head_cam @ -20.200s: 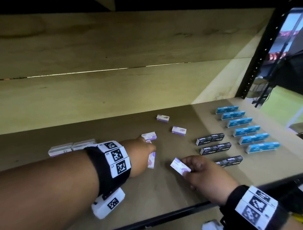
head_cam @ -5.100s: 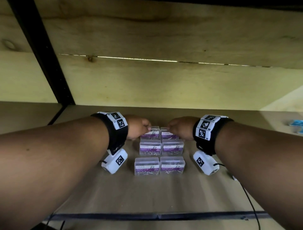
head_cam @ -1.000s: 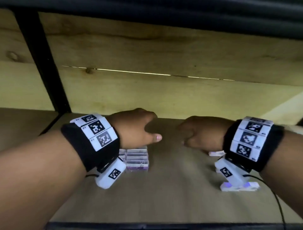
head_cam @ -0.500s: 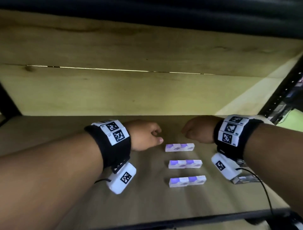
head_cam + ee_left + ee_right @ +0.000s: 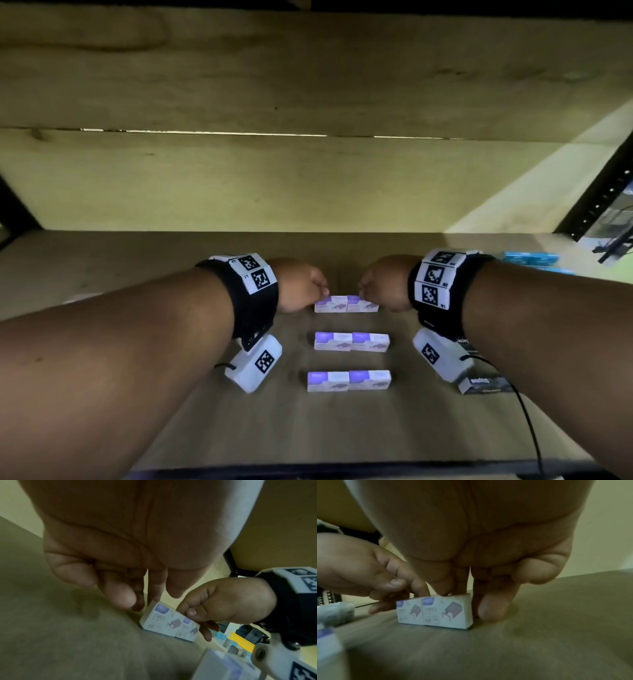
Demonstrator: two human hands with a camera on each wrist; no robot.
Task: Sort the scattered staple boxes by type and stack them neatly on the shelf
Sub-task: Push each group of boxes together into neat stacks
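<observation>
**A:** Which step is this?

**B:** Squaring up the far pair of purple staple boxes [image 5: 346, 304] on the shelf [image 5: 394, 428]. The left hand [image 5: 299, 289] has its fingertips at the left end of the pair, the right hand [image 5: 382, 287] at the right end, both with fingers curled down onto the boxes. Two more purple pairs, the middle pair [image 5: 351, 341] and the near pair [image 5: 348, 380], lie in front, each side by side, apart from one another.

**A:** So the purple type looks sorted?

**B:** I judge it nearly so. The next move calls for a light inward squeeze so the two far boxes sit flush, then a clean lift of the fingers without dragging them askew. Whether the pairs must also be piled up, I cannot say.

**A:** What do the wrist cameras add?

**B:** The right wrist view shows the pair standing on its long edge, printed faces forward, thumb and fingers pinching the right box's end. The left wrist view shows the left fingertips touching the top corner of the left box, and the right thumb on the other box. Only the head view shows the three rows, a dark box [image 5: 484, 385] under the right wrist, and blue boxes [image 5: 529, 257] far right.
</observation>
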